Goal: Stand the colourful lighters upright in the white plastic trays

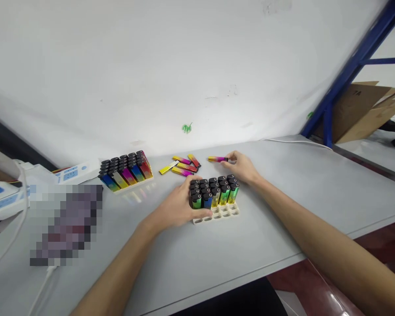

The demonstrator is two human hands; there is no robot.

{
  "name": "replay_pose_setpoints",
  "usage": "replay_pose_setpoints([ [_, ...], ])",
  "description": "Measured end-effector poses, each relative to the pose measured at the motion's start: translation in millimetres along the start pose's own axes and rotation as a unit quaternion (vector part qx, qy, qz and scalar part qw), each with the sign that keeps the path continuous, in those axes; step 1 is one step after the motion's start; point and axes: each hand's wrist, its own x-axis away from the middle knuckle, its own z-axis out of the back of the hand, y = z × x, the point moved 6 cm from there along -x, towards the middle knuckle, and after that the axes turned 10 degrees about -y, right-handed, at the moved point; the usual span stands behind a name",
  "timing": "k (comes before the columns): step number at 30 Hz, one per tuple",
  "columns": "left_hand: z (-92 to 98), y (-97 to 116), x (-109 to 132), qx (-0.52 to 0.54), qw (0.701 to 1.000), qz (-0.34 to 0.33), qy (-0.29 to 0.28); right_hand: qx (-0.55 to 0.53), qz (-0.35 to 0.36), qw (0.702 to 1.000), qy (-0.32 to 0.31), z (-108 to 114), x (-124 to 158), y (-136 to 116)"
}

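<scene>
My left hand (181, 205) grips the left side of a cream-coloured holder tray (226, 214). Several upright lighters (224, 193) with black tops and shiny green, blue and yellow bodies stand in its slots. Bare slots show along the front of the tray. Farther back and to the right, my right hand (239, 166) pinches the black end of a yellow-and-magenta lighter (217, 159), which lies about level, low over the table. Left of it, several loose lighters (186, 166) in yellow, red and magenta lie in a small pile.
A second tray (133, 186) packed with upright lighters stands at the left near the wall. Power strips (73, 174), a white cable and a blurred-out flat object (69, 226) occupy the far left. Cardboard boxes (362, 109) sit behind a blue metal frame (328, 125) at right.
</scene>
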Motion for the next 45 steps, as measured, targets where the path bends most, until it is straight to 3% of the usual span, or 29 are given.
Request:
replay_pose_setpoints([
  [3, 0.7, 0, 0, -0.012, 1.000, -0.008, 0.005, -0.257, 0.009, 0.966, 0.005, 7, 7, -6],
  [6, 0.9, 0, 0, -0.028, 1.000, -0.009, 0.005, -0.373, 0.006, 0.928, -0.007, 5, 14, -13],
  [14, 0.3, -1, -1, -0.041, 0.999, -0.004, 0.005, -0.350, -0.057, 0.932, -0.077, -11, 19, -14],
  [24, 0.5, 2, -2, -0.045, 0.999, -0.018, 0.011, -0.375, -0.002, 0.922, -0.100, -14, 20, -18],
  [29, 0.5, 1, -1, -0.044, 0.999, -0.014, 0.014, -0.404, -0.065, 0.904, -0.123, -18, 21, -16],
  [45, 0.3, 4, -1, -0.034, 0.999, -0.012, 0.011, -0.401, -0.099, 0.904, -0.110, -20, 23, -17],
])
